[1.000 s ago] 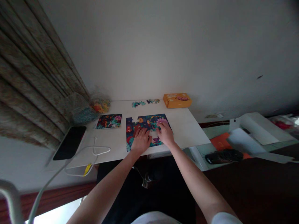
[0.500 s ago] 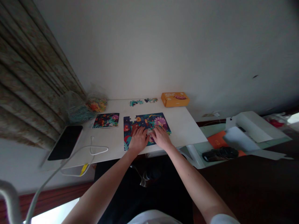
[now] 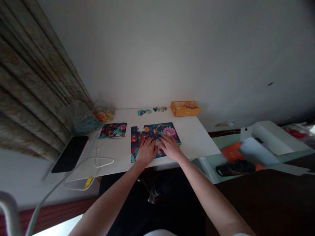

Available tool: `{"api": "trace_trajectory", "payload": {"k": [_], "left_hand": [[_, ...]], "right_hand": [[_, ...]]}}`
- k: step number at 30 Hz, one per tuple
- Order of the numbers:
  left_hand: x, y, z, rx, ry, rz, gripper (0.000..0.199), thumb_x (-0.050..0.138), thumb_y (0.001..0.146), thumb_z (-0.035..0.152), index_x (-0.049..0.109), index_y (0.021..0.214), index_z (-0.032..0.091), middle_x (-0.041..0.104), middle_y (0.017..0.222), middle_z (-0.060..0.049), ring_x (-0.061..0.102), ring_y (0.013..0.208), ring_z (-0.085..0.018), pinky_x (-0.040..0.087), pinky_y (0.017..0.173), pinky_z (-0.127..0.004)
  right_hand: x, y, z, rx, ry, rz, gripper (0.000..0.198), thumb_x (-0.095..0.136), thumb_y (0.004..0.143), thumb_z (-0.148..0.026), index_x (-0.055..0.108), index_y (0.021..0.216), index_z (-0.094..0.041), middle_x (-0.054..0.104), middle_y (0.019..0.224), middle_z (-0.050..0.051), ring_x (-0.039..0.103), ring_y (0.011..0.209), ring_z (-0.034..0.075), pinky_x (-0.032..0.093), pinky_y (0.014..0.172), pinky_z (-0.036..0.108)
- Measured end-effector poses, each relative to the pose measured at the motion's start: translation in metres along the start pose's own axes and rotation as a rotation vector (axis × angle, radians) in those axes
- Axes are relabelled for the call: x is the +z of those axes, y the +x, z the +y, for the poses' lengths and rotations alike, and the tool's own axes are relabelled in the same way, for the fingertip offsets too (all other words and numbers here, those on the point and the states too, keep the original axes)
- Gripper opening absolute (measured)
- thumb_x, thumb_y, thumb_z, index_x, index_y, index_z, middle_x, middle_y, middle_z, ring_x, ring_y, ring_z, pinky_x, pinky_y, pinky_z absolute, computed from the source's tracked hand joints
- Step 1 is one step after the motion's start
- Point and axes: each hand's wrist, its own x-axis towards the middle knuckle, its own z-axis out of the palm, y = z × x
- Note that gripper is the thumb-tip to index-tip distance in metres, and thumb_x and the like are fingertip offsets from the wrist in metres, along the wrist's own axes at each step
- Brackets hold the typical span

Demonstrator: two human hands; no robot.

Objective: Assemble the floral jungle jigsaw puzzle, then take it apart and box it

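A colourful jigsaw puzzle [image 3: 135,149] lies on the white table, mostly joined, with a gap along its far edge near the left corner. My left hand [image 3: 147,151] rests palm down on its middle, fingers stretched forward. Beside it, my right hand [image 3: 170,147] lies flat on the right half, just below the pink fan shape. The thumbs point toward each other over a small pale patch; whether that is a loose piece or a gap I cannot tell. The hands cover part of the puzzle. Left of it is a small printed picture [image 3: 113,130] with similar colours.
Joined puzzle pieces [image 3: 144,112] and another cluster [image 3: 159,109] lie at the table's back edge, left of an orange box [image 3: 185,108]. At left are clear bags [image 3: 104,114], a black phone [image 3: 70,154] and a white cable [image 3: 103,163]. A lower glass table [image 3: 227,157] stands right.
The view has tilted slightly, so everything sits a little lower in the picture. Both hands stay flat on the puzzle, with hardly any movement.
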Motion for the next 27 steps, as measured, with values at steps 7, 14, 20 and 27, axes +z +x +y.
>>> {"api": "trace_trajectory", "payload": {"k": [7,14,20,27], "left_hand": [[0.004,-0.002,-0.004,-0.033,-0.075,0.006,0.031,0.060,0.094,0.023,0.069,0.124,0.019,0.067,0.134,-0.014,0.059,0.131,-0.030,0.042,0.118,-0.052],[-0.001,0.027,-0.035,-0.180,-0.403,0.104,0.020,0.058,0.095,0.023,0.071,0.110,0.022,0.072,0.118,-0.008,0.068,0.113,-0.022,0.055,0.103,-0.038],[-0.007,0.106,-0.082,-0.279,-0.297,0.184,0.026,0.057,0.089,0.018,0.068,0.113,0.019,0.066,0.122,-0.011,0.062,0.121,-0.026,0.046,0.114,-0.043],[0.007,0.177,-0.136,-0.473,-0.160,0.065,0.059,0.063,0.085,0.022,0.052,0.142,0.011,0.050,0.149,-0.020,0.040,0.147,-0.034,0.031,0.124,-0.048]], "right_hand": [[-0.012,-0.005,0.075,0.165,0.035,0.246,0.038,0.044,0.105,-0.043,0.071,0.117,-0.020,0.069,0.130,0.016,0.061,0.125,0.029,0.046,0.109,0.048],[-0.001,-0.011,0.102,0.301,0.017,0.320,0.044,0.040,0.105,-0.046,0.069,0.123,-0.018,0.071,0.129,0.016,0.063,0.121,0.031,0.043,0.109,0.050],[-0.004,-0.009,0.093,0.311,-0.024,0.269,0.039,0.046,0.104,-0.044,0.071,0.120,-0.019,0.069,0.132,0.016,0.060,0.125,0.032,0.037,0.111,0.052],[-0.010,-0.007,0.089,0.328,-0.005,0.256,0.039,0.048,0.103,-0.047,0.071,0.119,-0.020,0.069,0.132,0.015,0.059,0.125,0.031,0.036,0.110,0.049]]}}
